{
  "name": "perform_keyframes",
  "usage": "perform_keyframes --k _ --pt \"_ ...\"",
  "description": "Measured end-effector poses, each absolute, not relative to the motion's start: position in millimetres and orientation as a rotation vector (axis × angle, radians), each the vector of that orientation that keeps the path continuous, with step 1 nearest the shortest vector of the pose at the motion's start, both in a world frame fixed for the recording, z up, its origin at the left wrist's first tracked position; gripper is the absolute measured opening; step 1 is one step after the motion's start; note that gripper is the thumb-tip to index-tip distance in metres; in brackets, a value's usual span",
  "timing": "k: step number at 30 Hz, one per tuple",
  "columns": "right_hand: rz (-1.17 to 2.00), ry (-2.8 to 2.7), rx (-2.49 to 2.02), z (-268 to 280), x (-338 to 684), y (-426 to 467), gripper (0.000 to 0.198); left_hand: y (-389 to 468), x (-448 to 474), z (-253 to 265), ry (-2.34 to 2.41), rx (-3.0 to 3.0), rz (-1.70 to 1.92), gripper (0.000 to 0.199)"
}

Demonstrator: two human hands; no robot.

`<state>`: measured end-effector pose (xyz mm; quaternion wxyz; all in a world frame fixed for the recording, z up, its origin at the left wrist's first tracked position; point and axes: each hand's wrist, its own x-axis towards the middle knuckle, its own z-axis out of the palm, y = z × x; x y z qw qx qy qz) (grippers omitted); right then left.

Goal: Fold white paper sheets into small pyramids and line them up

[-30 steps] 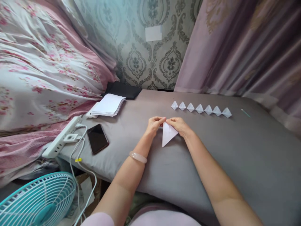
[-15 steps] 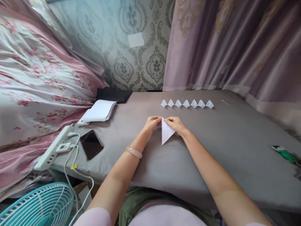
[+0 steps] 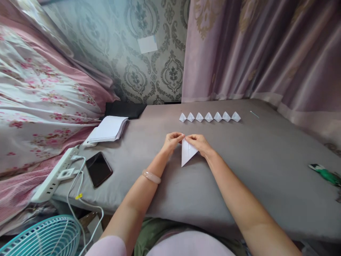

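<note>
A folded white paper (image 3: 187, 153), triangular with a long point hanging down, is held upright just above the grey cloth. The fingertips of my left hand (image 3: 172, 140) pinch its upper left corner. My right hand (image 3: 199, 144) grips the top and right side, thumb lying on the front. Both sets of fingertips nearly meet at the upper tip, and they hide that part of the paper. Beyond my hands, several small folded white paper shapes (image 3: 208, 117) stand in a row across the table.
At the left, a stack of white paper (image 3: 109, 128) lies by a black folder (image 3: 125, 109). Nearer are a phone (image 3: 99, 169), a power strip (image 3: 57, 174) with white cables, and a turquoise fan (image 3: 45, 238). A green-handled tool (image 3: 323, 173) lies far right; a thin stick (image 3: 254, 114) lies behind.
My view has turned slightly, shifting the surroundings. Both hands keep their pinch near the paper's top, with my fingertips a little closer together. The paper's shape looks almost the same.
</note>
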<state>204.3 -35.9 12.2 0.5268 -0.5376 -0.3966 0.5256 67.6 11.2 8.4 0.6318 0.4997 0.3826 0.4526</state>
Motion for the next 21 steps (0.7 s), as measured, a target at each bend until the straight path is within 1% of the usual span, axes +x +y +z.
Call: perform_keyframes --k 8,16,21 --pt "1.236 -0.959 -1.297 12 198 -33 0.036 11 61 9 0.874 1.134 1.083 0.027" --pt "1.424 -0.763 -1.188 16 207 -32 0.035 3 50 11 0.766 0.993 0.944 0.030" --pt "1.411 -0.686 -1.157 17 209 -31 0.032 -1 46 14 0.778 1.015 0.862 0.029"
